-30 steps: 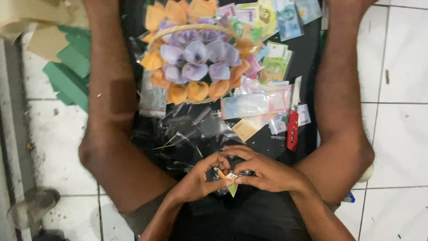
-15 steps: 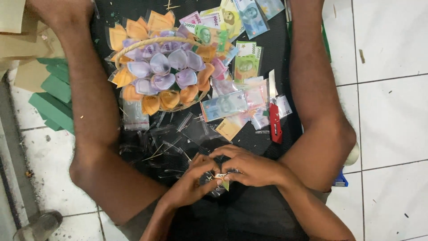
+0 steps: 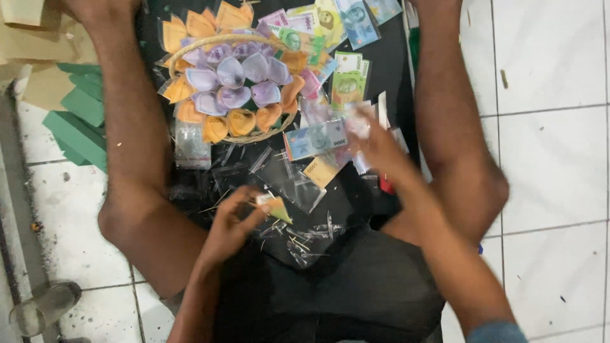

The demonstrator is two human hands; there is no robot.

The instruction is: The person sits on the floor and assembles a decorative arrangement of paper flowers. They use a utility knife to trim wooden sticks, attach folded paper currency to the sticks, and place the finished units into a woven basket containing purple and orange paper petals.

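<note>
While the left hand (image 3: 232,225) pinches a small folded paper cone (image 3: 274,206) at its fingertips, wrist bent inward, the right hand (image 3: 375,149) stretches forward, blurred, fingers spread and empty over loose banknotes (image 3: 316,138), beyond the cone and right of the basket (image 3: 264,134).
</note>
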